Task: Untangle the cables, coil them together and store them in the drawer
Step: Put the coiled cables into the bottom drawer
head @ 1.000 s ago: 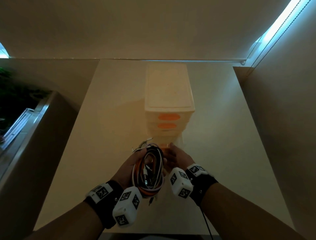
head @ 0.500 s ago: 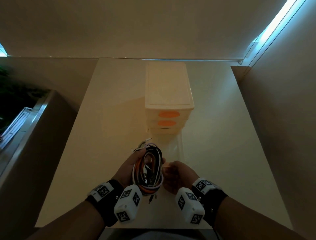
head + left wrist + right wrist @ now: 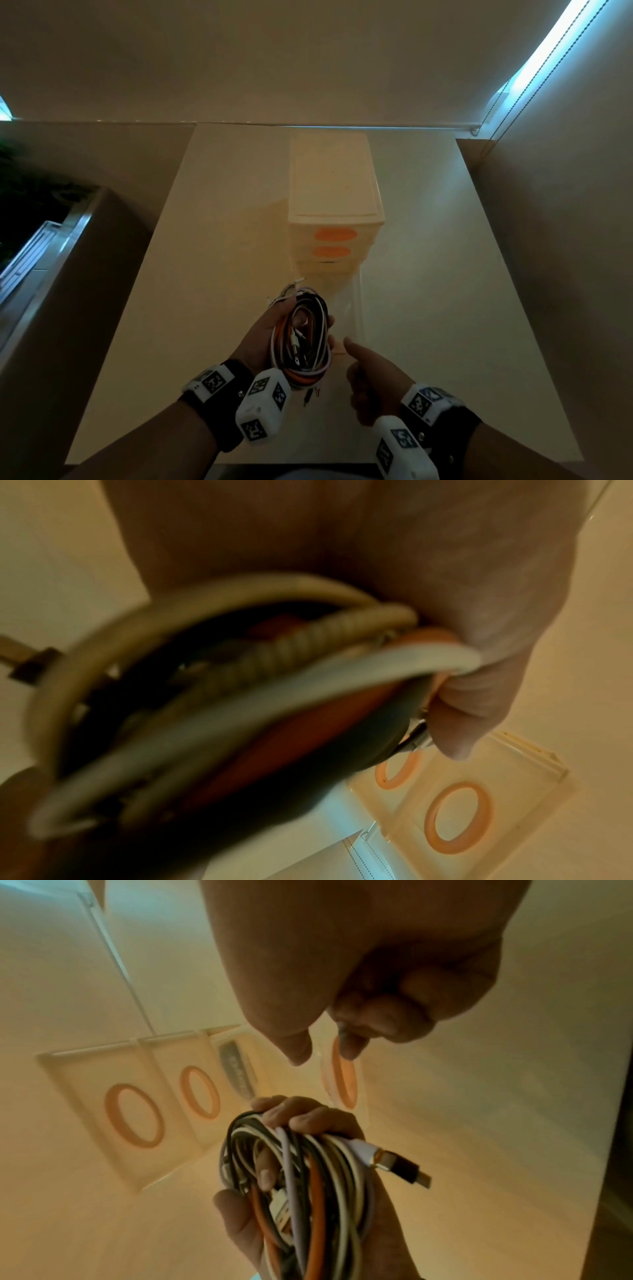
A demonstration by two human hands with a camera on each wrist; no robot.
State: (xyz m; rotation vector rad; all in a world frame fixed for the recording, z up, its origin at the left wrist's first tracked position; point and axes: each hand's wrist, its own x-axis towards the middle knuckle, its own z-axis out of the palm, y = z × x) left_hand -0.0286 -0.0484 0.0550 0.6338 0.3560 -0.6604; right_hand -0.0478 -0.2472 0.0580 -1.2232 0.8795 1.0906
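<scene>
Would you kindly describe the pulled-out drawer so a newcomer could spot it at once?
On the pale table stands a cream plastic drawer tower. Its bottom clear drawer juts toward the person, unlike the two shut drawers above; the right hand hooks its orange ring handle.

The setting looks like a room in a home or a small office, dimly lit, though the pictures do not settle which. A plain pale table (image 3: 212,274) stands pushed against a bare wall (image 3: 308,58), and on it sits a small translucent plastic drawer unit (image 3: 334,181) with orange ring handles, the sort used for desk odds and ends. To the right a window blind (image 3: 561,240) with a beaded pull chain (image 3: 513,99) lets in a strip of bluish daylight at its edge, and at the left a dark plant (image 3: 24,192) shows beside a ledge.
</scene>
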